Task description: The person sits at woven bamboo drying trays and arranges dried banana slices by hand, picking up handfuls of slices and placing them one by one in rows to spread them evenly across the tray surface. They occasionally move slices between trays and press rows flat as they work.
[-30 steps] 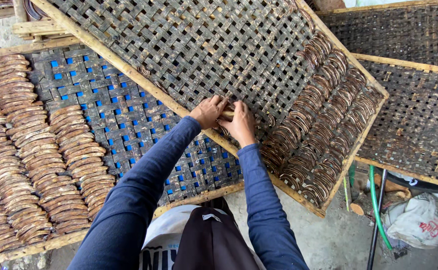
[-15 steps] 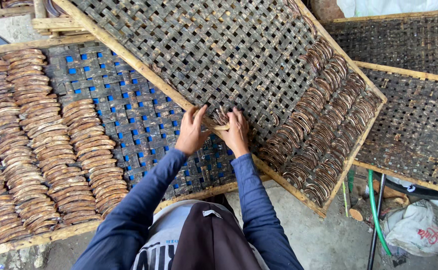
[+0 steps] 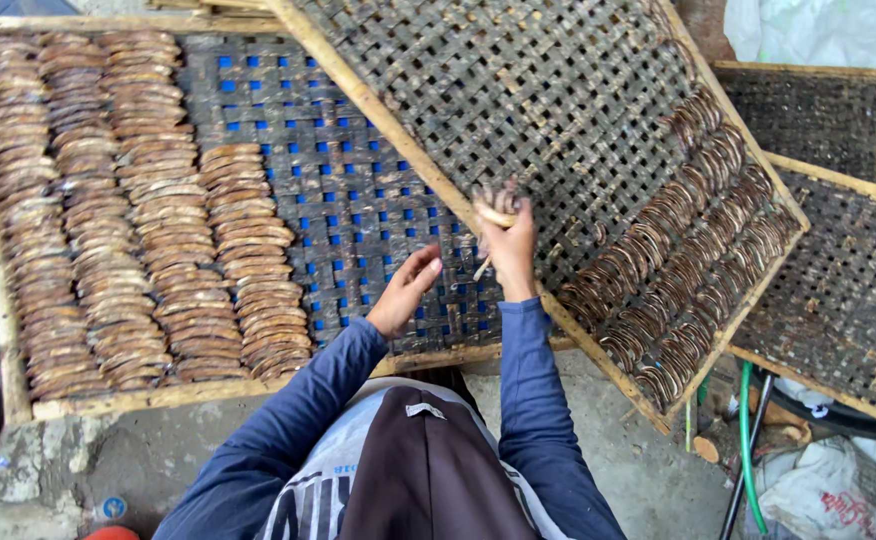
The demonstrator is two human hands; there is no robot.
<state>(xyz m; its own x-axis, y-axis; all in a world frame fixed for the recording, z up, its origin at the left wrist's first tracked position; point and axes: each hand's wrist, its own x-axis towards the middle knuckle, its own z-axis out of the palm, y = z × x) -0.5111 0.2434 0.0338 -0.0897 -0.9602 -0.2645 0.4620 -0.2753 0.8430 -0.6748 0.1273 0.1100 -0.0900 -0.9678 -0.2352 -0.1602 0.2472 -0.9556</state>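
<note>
Right now the right hand (image 3: 508,245) has its grip closed on a few thin dried strips (image 3: 493,218), pale stick-like ends poking out above and below the fingers. They sit right at the bamboo edge of the tilted woven tray (image 3: 558,110), which leans over the flat tray (image 3: 358,200). Left hand (image 3: 405,292) is just below and left of the grip, fingers loosely curled, palm open, holding nothing, hovering over the flat tray's dark weave with blue showing through. Up and right of the grip, curved dried pieces (image 3: 688,260) stay stuck in rows along the tilted tray's lower side. Far left of the grip, neat rows of brown dried pieces (image 3: 108,210) fill the flat tray. Another woven tray (image 3: 838,280) lies further right; green hose (image 3: 743,440) and a white bag (image 3: 818,490) sit on the concrete floor below. Judgement: keep a firm but light pinch, the strips look brittle, and bring the free hand in to support them.
</note>
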